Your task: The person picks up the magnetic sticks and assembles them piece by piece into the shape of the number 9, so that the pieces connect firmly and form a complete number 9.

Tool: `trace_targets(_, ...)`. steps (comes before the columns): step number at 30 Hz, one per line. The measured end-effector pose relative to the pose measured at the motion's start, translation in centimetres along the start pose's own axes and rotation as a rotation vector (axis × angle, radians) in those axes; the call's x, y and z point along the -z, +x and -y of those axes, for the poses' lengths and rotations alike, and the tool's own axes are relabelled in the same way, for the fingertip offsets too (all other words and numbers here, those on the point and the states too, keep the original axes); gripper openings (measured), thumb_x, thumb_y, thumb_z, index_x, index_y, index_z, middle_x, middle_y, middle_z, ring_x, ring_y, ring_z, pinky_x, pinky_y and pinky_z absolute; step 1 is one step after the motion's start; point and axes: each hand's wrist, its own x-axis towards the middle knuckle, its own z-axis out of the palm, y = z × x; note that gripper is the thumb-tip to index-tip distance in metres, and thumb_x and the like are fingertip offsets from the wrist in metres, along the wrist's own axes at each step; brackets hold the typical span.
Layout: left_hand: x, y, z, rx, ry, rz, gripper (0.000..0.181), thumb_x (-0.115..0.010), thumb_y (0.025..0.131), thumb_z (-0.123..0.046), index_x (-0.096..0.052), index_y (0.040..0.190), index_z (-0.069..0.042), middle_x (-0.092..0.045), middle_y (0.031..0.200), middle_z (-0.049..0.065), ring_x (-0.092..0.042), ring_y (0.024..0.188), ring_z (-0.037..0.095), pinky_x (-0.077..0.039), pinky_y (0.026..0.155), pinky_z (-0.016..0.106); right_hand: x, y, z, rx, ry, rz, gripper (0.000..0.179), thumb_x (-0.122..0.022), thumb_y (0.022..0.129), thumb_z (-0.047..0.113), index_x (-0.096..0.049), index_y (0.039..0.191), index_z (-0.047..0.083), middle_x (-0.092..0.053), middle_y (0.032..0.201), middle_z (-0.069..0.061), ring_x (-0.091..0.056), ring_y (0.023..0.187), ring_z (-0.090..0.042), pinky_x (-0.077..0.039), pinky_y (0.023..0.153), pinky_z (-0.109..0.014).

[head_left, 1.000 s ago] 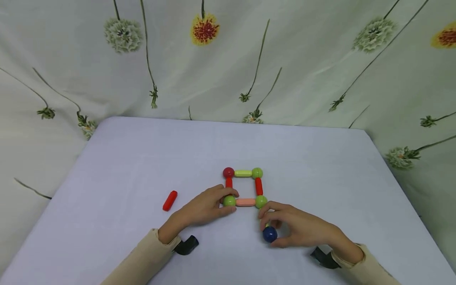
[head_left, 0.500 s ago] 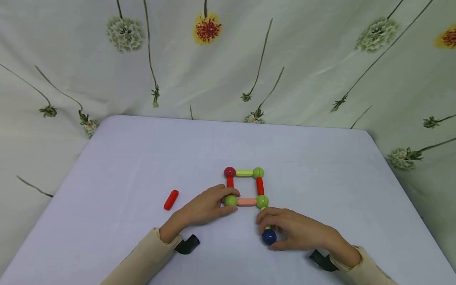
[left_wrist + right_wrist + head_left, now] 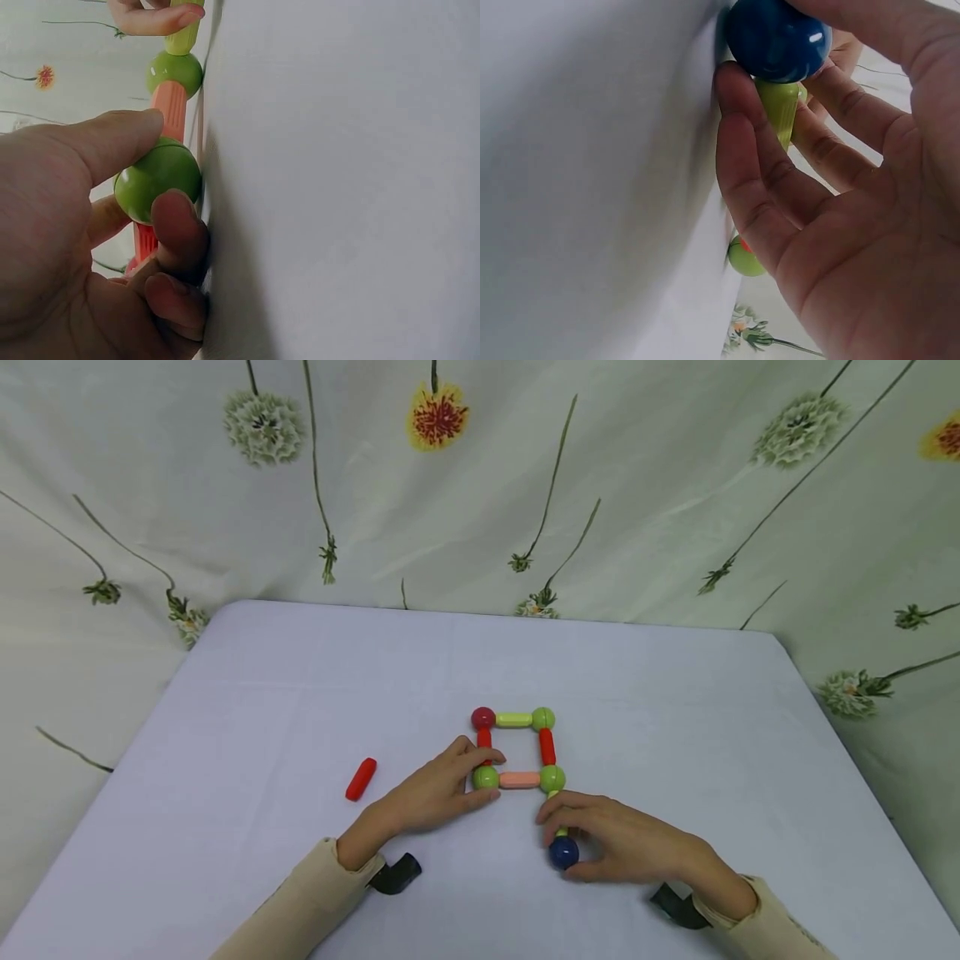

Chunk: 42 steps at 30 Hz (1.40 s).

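Note:
Magnetic balls and rods form a square on the table, with a red ball (image 3: 483, 718) at the far left and a green ball (image 3: 543, 718) at the far right. My left hand (image 3: 435, 789) grips the near-left green ball (image 3: 154, 184) between thumb and fingers. A pink rod (image 3: 520, 780) joins it to the near-right green ball (image 3: 552, 777). From there a yellow-green rod (image 3: 780, 109) runs toward me to a dark blue ball (image 3: 563, 853). My right hand (image 3: 630, 835) holds that blue ball, its fingers partly hiding the rod.
Off to the left of the square lies a loose red rod (image 3: 361, 779) on the white-covered table (image 3: 660, 718). A flower-print cloth (image 3: 637, 460) hangs behind the table's far edge. Both wrists wear black straps.
My right hand has shifted the blue ball slightly left and toward me, so it lies more in line below the near-right green ball. My left hand keeps its grip; the view shifted a little.

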Motion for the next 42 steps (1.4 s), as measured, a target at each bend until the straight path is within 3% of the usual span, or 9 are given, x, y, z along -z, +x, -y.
trace_targets(9, 0.0, 0.1, 0.1, 0.022, -0.010, -0.046, 0.059, -0.070, 0.094, -0.026, -0.044, 0.146, -0.017, -0.045, 0.116, 0.005, -0.051, 0.075, 0.012, -0.049, 0.065, 0.022, 0.0, 0.2, -0.1, 0.026, 0.001, -0.017, 0.030, -0.078, 0.088, 0.022, -0.063, 0.112, 0.029, -0.052, 0.137, 0.013, -0.053, 0.125, -0.009, -0.046, 0.106, -0.033)
trace_targets(20, 0.2, 0.0, -0.2, 0.057, -0.034, -0.057, 0.063, -0.066, 0.097, -0.020, -0.037, 0.153, -0.020, -0.044, 0.131, 0.008, -0.051, 0.071, 0.011, -0.049, 0.062, 0.022, 0.1, 0.4, -0.3, 0.022, -0.015, -0.074, 0.036, -0.078, 0.088, 0.020, -0.062, 0.119, 0.028, -0.049, 0.141, 0.011, -0.052, 0.125, -0.010, -0.048, 0.104, -0.034)
trace_targets(30, 0.0, 0.3, -0.1, 0.070, -0.043, -0.049, 0.062, -0.065, 0.098, -0.022, -0.037, 0.153, -0.023, -0.043, 0.133, 0.007, -0.052, 0.072, 0.011, -0.049, 0.062, 0.022, 1.3, 0.1, -0.7, -0.017, -0.009, -0.190, 0.063, -0.083, 0.083, 0.036, -0.053, 0.138, 0.027, -0.036, 0.151, 0.004, -0.058, 0.102, -0.008, -0.053, 0.086, -0.027)
trace_targets(37, -0.1, 0.2, -0.1, 0.080, -0.057, -0.040, 0.062, -0.064, 0.098, -0.022, -0.036, 0.153, -0.023, -0.042, 0.136, 0.007, -0.052, 0.071, 0.011, -0.048, 0.062, 0.022, 2.2, 1.0, -2.6, -0.062, 0.059, -0.192, 0.094, -0.083, 0.077, 0.051, -0.034, 0.153, 0.028, -0.015, 0.162, -0.003, -0.057, 0.104, -0.013, -0.052, 0.087, -0.030)
trace_targets(42, -0.1, 0.1, -0.1, 0.079, -0.045, -0.043, 0.060, -0.064, 0.099, -0.023, -0.038, 0.153, -0.021, -0.042, 0.139, 0.009, -0.051, 0.068, 0.011, -0.046, 0.061, 0.022, 3.0, 1.9, -4.2, -0.029, 0.141, -0.157, 0.102, -0.084, 0.080, 0.043, -0.023, 0.158, 0.022, -0.017, 0.162, -0.009, -0.056, 0.115, -0.020, -0.054, 0.088, -0.032)
